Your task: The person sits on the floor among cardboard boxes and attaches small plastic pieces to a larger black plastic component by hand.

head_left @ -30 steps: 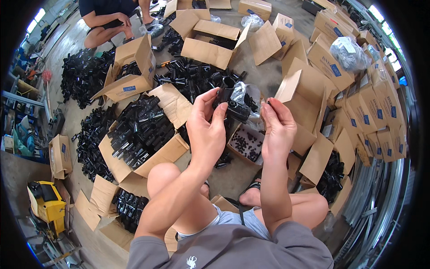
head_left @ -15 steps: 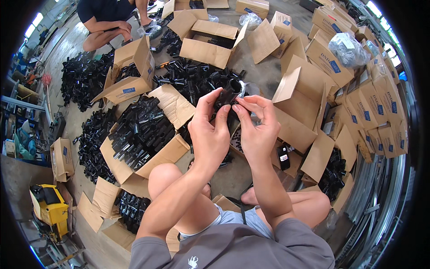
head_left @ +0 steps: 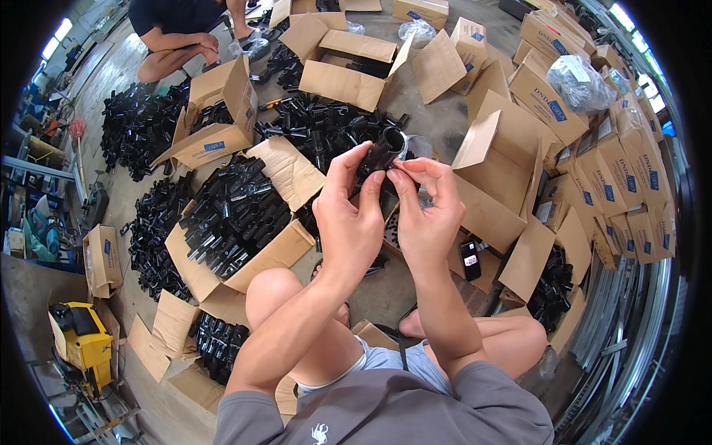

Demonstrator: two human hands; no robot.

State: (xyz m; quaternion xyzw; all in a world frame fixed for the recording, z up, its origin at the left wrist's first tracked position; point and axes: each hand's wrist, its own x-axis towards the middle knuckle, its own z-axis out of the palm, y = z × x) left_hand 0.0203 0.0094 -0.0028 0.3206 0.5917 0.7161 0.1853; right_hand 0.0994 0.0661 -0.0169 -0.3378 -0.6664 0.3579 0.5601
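Note:
Up in front of me, a short black tube-shaped fitting (head_left: 383, 150) has its round open end tilted up and to the right. My left hand (head_left: 347, 185) is closed round its left side, thumb and fingers gripping it. From the other side, my right hand (head_left: 428, 196) pinches at its lower right edge, both thumbs nearly meeting there. Whatever small piece may lie between the right fingertips is hidden. Behind the fitting spreads a pile of similar black fittings (head_left: 319, 126). An open carton (head_left: 278, 259) packed with black fittings stands to the left of my left forearm.
Open cartons (head_left: 497, 178) stand on the right, beside stacked closed boxes (head_left: 619, 174). A black phone-like device (head_left: 469, 259) lies near my right forearm. Metal profiles (head_left: 615, 341) line the far right. A yellow machine (head_left: 85, 345) sits at left. Another person (head_left: 174, 41) crouches at the upper left.
Both hands stay nearly in place around the fitting. Its open end has tipped slightly to the right and shows a little more.

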